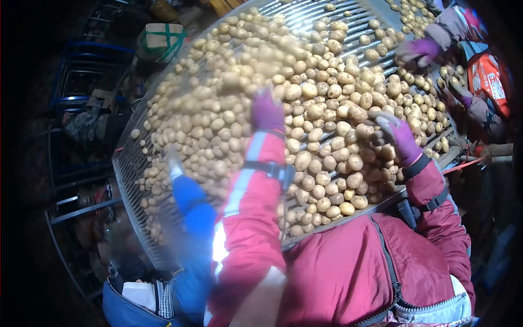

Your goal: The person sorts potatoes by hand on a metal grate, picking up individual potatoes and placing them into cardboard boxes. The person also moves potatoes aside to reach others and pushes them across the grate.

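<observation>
A thick layer of potatoes [327, 161] covers the slatted metal rack [128, 169] in front of me. My left hand [267, 111], in a purple glove, reaches over the middle of the pile; motion smears its fingers, so its grip cannot be made out. On the right, my right hand [399, 136] wears a purple glove with grey fingers, which curve round a potato [365, 131] near the front right of the pile. Other potatoes lie directly beneath and beside that hand.
At the upper right, a person's purple-gloved hand [422, 52] works over the rack, near a red bag [487, 82]. To my left, a person's blurred blue sleeve [196, 210] extends over the potatoes. A box with green straps [163, 38] stands beyond the rack.
</observation>
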`<state>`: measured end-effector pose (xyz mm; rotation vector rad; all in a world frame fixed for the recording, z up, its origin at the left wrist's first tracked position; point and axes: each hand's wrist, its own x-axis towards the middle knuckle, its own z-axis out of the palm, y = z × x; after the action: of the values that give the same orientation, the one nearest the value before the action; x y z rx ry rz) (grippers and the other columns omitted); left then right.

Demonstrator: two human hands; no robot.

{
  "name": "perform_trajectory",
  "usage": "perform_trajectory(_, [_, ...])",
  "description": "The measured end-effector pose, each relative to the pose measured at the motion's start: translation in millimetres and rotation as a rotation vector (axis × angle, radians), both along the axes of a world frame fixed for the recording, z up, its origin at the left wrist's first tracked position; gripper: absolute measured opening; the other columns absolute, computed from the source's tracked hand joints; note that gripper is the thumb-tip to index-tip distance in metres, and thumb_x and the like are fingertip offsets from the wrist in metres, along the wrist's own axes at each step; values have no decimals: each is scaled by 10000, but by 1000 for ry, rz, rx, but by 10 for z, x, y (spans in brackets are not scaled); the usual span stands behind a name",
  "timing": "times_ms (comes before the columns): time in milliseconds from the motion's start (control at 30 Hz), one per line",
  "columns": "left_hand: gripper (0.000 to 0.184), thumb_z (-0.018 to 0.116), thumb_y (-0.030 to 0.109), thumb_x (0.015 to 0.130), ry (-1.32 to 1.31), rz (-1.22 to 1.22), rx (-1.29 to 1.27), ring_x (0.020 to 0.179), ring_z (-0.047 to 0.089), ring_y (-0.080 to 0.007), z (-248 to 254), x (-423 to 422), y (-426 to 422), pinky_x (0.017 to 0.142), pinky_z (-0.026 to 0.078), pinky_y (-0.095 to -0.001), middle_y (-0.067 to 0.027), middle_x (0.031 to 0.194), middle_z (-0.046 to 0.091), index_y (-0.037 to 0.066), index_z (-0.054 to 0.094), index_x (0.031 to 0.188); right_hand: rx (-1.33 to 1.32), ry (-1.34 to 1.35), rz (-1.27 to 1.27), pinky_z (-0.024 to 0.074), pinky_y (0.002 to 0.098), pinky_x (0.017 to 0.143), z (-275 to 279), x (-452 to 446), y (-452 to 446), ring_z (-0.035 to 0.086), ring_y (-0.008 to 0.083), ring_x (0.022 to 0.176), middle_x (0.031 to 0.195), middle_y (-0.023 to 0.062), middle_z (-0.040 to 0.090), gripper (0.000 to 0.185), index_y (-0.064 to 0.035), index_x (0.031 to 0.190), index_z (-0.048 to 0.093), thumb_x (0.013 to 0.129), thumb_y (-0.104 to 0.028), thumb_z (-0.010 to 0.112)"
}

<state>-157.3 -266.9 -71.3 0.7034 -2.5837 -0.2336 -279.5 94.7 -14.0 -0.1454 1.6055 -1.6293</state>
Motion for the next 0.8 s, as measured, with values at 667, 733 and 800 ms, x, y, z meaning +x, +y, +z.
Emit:
perform_trajectory(667, [386,618,201,859,-202,-284,-51,1134,594,-364,-286,-1523,-1122,971,481,-444,-201,1204,633,92,639,1229,-91,262,260,560,322,752,-148,286,64,677,195,853,983,120,687,395,46,1102,656,893,-287,685])
perform_trajectory(733, [379,631,185,846,-254,-259,-46,1106,603,-359,-105,-1441,-946,944,491,-449,-191,1171,641,108,644,1217,-68,321,296,561,322,767,-129,318,55,677,195,871,982,120,685,361,30,1130,648,882,-230,693])
perform_trajectory(800, [360,652,184,833,-168,-304,42,1069,614,-357,-63,-1294,-727,917,502,-449,-179,1146,645,110,657,1185,-68,137,262,563,324,770,194,353,-51,680,192,885,990,121,688,358,15,1159,633,860,-169,705])
